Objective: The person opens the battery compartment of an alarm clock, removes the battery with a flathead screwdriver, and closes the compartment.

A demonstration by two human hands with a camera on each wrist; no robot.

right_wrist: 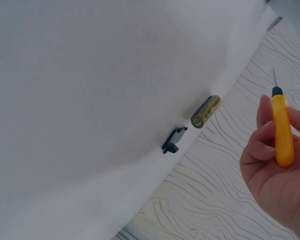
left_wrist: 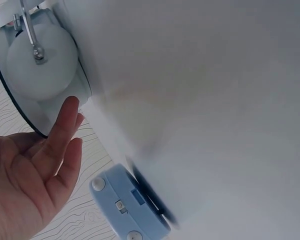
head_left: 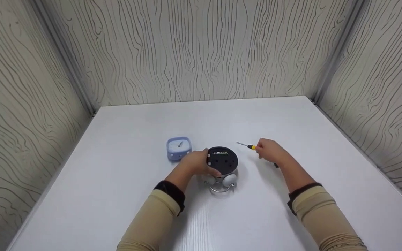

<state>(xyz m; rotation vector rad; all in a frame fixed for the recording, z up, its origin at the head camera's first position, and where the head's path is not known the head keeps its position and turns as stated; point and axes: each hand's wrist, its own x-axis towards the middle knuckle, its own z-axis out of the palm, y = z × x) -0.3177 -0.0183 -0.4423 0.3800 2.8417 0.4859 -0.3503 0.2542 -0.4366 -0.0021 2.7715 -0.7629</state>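
One alarm clock [head_left: 226, 164], near and right of a blue clock [head_left: 179, 147], is gripped by the left hand [head_left: 198, 163], seemingly so its battery slot [head_left: 220, 152] faces up, while a screwdriver [right_wrist: 284, 129] is gripped by its handle in the right hand [head_left: 269, 150], leaving the tip [head_left: 238, 143] free.

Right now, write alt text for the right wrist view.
A right hand holds a yellow screwdriver, its thin shaft toward the image's top. To its left, a gold battery and a small dark part lie on a white tabletop.
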